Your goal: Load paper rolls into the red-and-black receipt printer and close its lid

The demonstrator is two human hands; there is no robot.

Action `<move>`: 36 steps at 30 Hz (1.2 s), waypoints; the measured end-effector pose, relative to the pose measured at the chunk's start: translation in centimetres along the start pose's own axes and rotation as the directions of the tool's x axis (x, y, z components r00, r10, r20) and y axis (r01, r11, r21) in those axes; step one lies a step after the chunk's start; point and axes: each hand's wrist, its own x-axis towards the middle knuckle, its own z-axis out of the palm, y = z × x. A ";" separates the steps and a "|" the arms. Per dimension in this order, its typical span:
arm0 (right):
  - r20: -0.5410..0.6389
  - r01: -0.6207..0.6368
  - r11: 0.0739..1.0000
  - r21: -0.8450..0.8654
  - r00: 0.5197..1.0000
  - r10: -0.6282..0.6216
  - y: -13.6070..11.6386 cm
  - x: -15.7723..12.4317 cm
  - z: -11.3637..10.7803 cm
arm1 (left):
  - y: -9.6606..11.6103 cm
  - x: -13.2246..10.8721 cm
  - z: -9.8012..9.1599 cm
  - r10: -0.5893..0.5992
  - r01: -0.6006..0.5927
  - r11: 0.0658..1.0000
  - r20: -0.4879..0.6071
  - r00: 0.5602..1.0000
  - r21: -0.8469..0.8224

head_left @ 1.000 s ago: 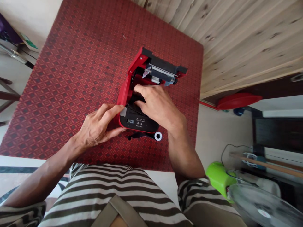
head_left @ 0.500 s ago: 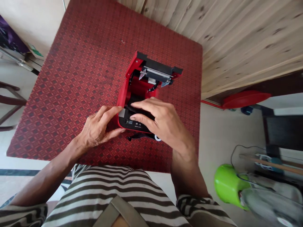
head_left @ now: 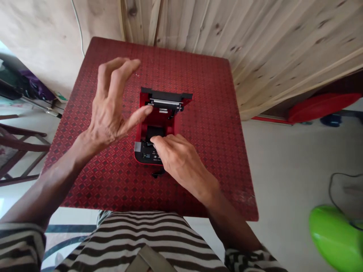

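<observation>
A red and black printer [head_left: 137,155], small and boxy, stands on the table with its lid [head_left: 167,95] raised. A light grey sticker marks the front left corner of its black panel, which also carries small buttons or icons. My right hand [head_left: 181,162] lies over the right part of that panel. Its fingers are curled and the thumb reaches the edge of the inner bay; whatever they grip there is hidden. My left hand [head_left: 110,102] is raised to the left of the lid, fingers spread, holding nothing. Its thumb tip overlaps the lid's left side in view; contact cannot be told.
A red patterned cloth covers the table [head_left: 210,132]. Wooden planks [head_left: 195,26] line the wall behind it. A bright green bucket-like object [head_left: 334,238] sits on the floor at right, and a dark wooden chair [head_left: 22,147] stands at left. A black strap [head_left: 158,173] lies before the printer.
My left hand has let go of the printer's front left corner and risen up beside the lid, opening. My right hand's fingers have curled at the bay. The view has shifted.
</observation>
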 end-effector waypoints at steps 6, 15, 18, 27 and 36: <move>-0.153 0.056 0.991 -0.122 0.985 -0.074 -0.3 -0.1 0.6 | -1.4 2.6 2.7 0.039 -0.014 0.991 0.183 0.982 -0.136; -0.386 0.041 0.994 -0.106 0.919 -0.079 -1.4 -1.3 1.7 | 1.2 -2.3 1.0 0.130 -0.098 0.985 0.238 0.963 -0.142; -0.409 0.022 0.995 -0.101 0.910 -0.062 -1.5 -1.6 2.3 | 1.6 -4.6 0.8 0.179 -0.139 0.977 0.264 0.948 -0.162; -0.376 -0.006 0.993 -0.117 0.926 -0.039 -1.6 -2.1 2.5 | 1.6 -7.4 1.6 0.204 -0.157 0.966 0.232 0.951 -0.208; -0.325 -0.024 1.000 -0.016 0.946 0.017 -1.6 -2.5 2.1 | 1.5 -7.7 2.1 0.164 -0.117 0.970 0.220 0.962 -0.213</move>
